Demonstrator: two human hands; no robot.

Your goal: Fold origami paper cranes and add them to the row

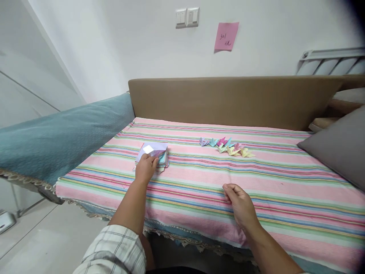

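My left hand [146,167] is at a stack of square coloured papers [162,167] on the left part of the striped cloth. Its fingers pinch the near edge of the top lavender sheet [159,146], whose corner curls up and bares light blue paper below. A small white patch shows on that sheet. My right hand [239,201] hovers over the cloth at the right, thumb against curled fingers, with nothing visible in it. Beyond it, several folded paper cranes [222,148] in purple, blue, pink, green and yellow lie in two loose rows.
The pink striped cloth [194,175] covers a sofa seat with a brown backrest [216,101]. A teal-covered armrest [85,125] rises at the left, and a grey cushion [339,146] lies at the right. A pink note [226,36] and light switches [187,17] are on the wall.
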